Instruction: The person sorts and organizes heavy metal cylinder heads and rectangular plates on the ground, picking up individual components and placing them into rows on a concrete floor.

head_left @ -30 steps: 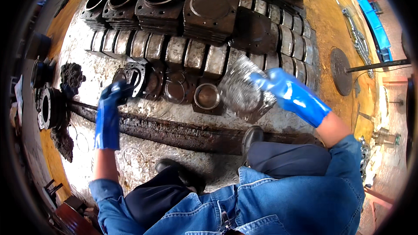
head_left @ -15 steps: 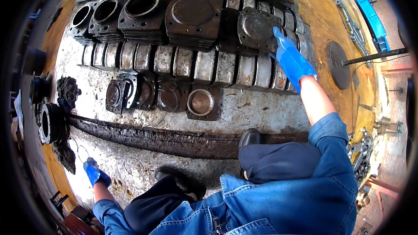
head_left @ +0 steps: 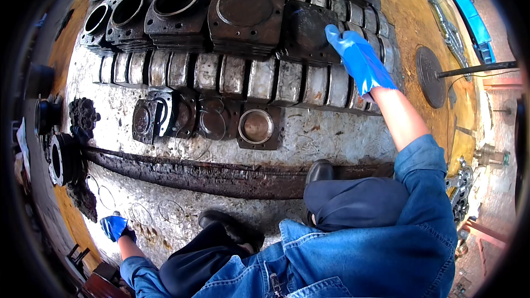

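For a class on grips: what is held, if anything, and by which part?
The right hand is at the right edge of a plate; whether it grips cannot be told. Nor can any hold by the left hand.

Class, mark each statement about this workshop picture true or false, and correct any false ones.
1. The right hand is at the right edge of a dark plate. True.
2. Both gloves are red. False: the blue gloves match.
3. A long dark bar lies between the left shoe and the metal blocks. True.
4. The left hand is over the stacked plates. False: the left hand is at the picture's lower left.
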Demonstrator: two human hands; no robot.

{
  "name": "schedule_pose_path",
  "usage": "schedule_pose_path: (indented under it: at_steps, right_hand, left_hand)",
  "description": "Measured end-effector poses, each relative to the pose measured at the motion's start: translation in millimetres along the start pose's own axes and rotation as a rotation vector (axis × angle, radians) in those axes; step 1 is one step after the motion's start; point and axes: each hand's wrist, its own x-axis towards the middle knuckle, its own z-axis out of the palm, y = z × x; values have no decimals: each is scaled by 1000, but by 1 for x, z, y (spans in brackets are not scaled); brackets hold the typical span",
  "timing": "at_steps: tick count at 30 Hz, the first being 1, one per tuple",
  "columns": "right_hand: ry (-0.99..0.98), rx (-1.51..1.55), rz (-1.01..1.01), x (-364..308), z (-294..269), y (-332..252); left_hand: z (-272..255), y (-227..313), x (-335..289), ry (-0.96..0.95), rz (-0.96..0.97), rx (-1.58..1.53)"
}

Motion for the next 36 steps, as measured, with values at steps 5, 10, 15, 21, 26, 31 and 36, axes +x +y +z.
schedule_pose_path:
  at_steps: [5, 10, 15, 21, 26, 31, 36]
  right_hand:
    - [-42, 8, 29, 4, -8, -6]
    - [-134, 164, 113, -15, -20, -19]
    - [-117, 169, 47, -10, -17, -12]
    - [-108, 269, -1, 9, -7, 18]
    - [-47, -3, 84, 14, -8, -15]
    - [92, 28, -206, 11, -2, 8]
    - [-224, 262, -203, -16, -14, 11]
  left_hand:
    - [-61, 88, 41, 184, 273, -270]
    - [-131, 221, -9, -129, 533, -752]
    - [-169, 307, -114, -395, 709, -851]
    - [-179, 325, -166, -592, 809, -737]
    - [-162, 308, -162, -790, 731, -949]
    - [-176, 324, -184, -1031, 686, -886]
    - [-155, 341, -201, -1289, 805, -1001]
